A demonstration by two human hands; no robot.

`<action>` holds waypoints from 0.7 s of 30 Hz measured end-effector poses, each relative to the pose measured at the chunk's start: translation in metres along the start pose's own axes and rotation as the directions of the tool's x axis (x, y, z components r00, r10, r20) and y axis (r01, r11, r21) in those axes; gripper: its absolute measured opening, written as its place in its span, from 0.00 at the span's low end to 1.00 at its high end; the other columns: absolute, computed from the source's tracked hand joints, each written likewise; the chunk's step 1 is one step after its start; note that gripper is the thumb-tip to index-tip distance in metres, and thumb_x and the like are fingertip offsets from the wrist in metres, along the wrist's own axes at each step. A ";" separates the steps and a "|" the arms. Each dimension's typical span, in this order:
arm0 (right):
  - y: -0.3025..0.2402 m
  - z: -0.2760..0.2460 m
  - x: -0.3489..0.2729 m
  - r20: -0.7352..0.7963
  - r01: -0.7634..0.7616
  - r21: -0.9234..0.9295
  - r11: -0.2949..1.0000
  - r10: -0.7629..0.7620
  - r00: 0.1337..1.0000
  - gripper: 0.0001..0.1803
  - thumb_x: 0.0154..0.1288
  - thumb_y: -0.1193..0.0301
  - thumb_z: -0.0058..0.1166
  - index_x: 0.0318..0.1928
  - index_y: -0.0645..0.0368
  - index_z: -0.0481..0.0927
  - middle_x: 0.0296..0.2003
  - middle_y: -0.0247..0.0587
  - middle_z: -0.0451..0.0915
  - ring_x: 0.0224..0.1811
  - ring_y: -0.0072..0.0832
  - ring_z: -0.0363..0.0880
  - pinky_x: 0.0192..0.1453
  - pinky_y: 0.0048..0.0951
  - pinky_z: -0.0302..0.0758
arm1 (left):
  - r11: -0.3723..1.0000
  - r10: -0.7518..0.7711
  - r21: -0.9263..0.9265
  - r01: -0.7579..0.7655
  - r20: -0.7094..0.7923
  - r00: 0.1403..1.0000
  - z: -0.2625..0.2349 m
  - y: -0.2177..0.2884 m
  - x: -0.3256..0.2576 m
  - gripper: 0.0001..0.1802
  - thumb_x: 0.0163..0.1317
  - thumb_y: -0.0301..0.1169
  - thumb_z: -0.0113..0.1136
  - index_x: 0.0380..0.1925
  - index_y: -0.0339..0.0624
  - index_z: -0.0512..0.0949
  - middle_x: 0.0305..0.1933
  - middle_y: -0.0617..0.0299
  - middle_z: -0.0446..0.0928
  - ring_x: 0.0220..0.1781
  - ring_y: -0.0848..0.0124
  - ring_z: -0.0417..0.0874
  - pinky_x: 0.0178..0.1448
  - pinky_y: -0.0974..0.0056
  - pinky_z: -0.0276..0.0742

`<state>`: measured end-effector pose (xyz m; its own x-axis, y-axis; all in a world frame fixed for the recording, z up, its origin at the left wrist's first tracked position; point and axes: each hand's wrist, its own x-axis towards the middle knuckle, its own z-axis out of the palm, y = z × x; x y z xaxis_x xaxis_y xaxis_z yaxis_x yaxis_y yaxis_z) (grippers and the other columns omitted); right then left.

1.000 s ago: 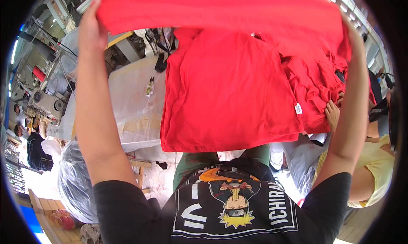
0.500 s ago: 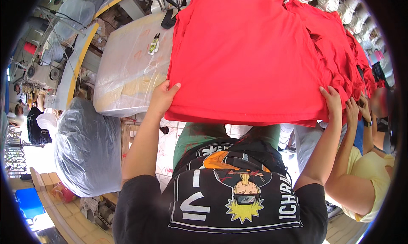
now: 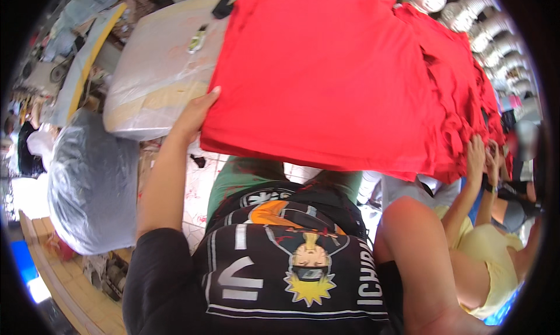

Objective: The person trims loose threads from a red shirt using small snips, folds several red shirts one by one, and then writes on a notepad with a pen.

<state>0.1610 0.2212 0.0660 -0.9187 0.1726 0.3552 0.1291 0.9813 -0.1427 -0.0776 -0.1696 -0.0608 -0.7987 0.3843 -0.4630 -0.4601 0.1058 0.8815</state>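
A large red shirt [image 3: 315,78] lies spread in front of me, its hem toward my body. My left hand [image 3: 199,112] is closed on its left edge near the hem corner; the thumb shows along the edge and the other fingers are hidden. My right arm is bent back, away from the cloth. Only part of my right hand [image 3: 449,324] shows at the lower edge, and its fingers are out of view. Right of the shirt lies a heap of bunched red garments [image 3: 458,96].
A plastic-wrapped bale [image 3: 157,72] stands left of the shirt, with small thread snips [image 3: 198,38] on top. Below it is a bulging grey plastic bag [image 3: 93,183]. At the right, a co-worker's hands [image 3: 477,160] touch the red heap. White ribbed objects [image 3: 496,31] line the far right.
My right hand has let go of the hem and swung back toward my body. My left hand keeps its hold on the left edge. The view has shifted, moving most things leftward in the picture.
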 end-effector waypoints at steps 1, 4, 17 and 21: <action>0.007 -0.001 -0.001 -0.002 -0.021 0.008 1.000 0.021 1.000 0.19 0.58 0.69 0.54 0.49 0.64 0.73 0.49 0.46 0.73 0.51 0.35 0.72 0.57 0.29 0.67 | 1.000 0.009 0.006 -0.009 0.005 1.000 0.002 0.000 0.001 0.30 0.63 0.48 0.53 0.51 0.29 0.72 0.52 0.53 0.76 0.51 0.67 0.78 0.56 0.65 0.72; 0.022 -0.007 -0.002 -0.015 -0.077 0.054 0.996 0.078 0.997 0.21 0.57 0.69 0.55 0.50 0.64 0.72 0.51 0.47 0.72 0.52 0.37 0.71 0.58 0.30 0.66 | 1.000 0.007 0.020 -0.008 0.023 1.000 0.003 0.003 -0.001 0.30 0.63 0.48 0.53 0.52 0.29 0.72 0.52 0.53 0.76 0.51 0.67 0.78 0.57 0.65 0.71; 0.007 -0.061 -0.040 -0.073 -0.154 0.210 0.965 0.172 0.982 0.31 0.50 0.66 0.61 0.54 0.63 0.68 0.56 0.50 0.66 0.57 0.43 0.67 0.62 0.35 0.63 | 0.999 -0.023 0.032 0.020 0.096 0.995 0.010 0.007 0.007 0.31 0.63 0.47 0.54 0.53 0.28 0.70 0.54 0.52 0.74 0.52 0.68 0.77 0.56 0.66 0.72; -0.018 -0.046 -0.022 -0.078 -0.050 0.266 0.963 0.073 0.994 0.34 0.48 0.65 0.63 0.56 0.63 0.67 0.57 0.51 0.65 0.58 0.45 0.65 0.63 0.36 0.62 | 1.000 0.006 -0.016 -0.005 0.072 0.997 -0.003 0.003 -0.001 0.30 0.63 0.46 0.55 0.53 0.28 0.70 0.54 0.51 0.74 0.51 0.68 0.78 0.55 0.66 0.72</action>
<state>0.1962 0.2038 0.1036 -0.8748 0.2499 0.4150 0.0709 0.9135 -0.4006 -0.0792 -0.1726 -0.0574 -0.7714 0.4500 -0.4499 -0.4623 0.0895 0.8822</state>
